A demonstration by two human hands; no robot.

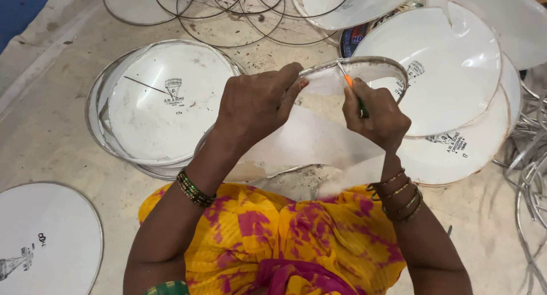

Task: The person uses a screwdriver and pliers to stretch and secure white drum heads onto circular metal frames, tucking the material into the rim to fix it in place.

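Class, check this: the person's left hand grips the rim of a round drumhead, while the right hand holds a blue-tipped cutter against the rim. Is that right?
Not quite. In the head view the cutter in the right hand has an orange tip, not blue. The rest holds: the left hand grips the metal rim of the round drumhead, and the cutter's tip meets the rim.
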